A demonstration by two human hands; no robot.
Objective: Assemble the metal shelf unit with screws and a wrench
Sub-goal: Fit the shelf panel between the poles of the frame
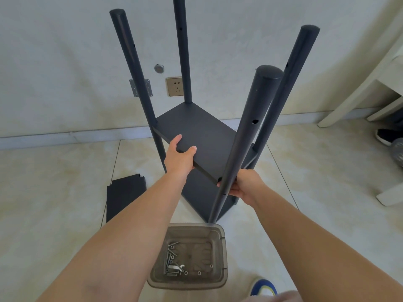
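head view: both hands on the half-built shelf

head view, the only one we have. we look down at a dark metal shelf unit [202, 131] standing on a pale tiled floor [54, 182] close to a light wall [65, 62]. four round posts rise from it; the nearest post [246, 131] leans toward us and shows a screw hole partway up.

our left hand [180, 156] grips the near edge of the upper shelf panel [196, 125], thumb on top and fingers curled under the edge. our right hand [244, 186] holds the nearest post low down, fingers wrapped round it where the panel's corner meets it. a lower panel sits beneath, partly hidden by the arms.

a spare panel [125, 197] lies flat on the floor to the left of the unit, apart from it. just in front of the unit stands a translucent brown tray [220, 234]; inside it, at the left, lie screws [169, 256], a small wrench [177, 267] and a few washers [199, 273].

on the wall behind the posts we see a socket [175, 86]. a white furniture leg [349, 99] stands at the right, and a blue shoe [263, 287] shows at the bottom edge.
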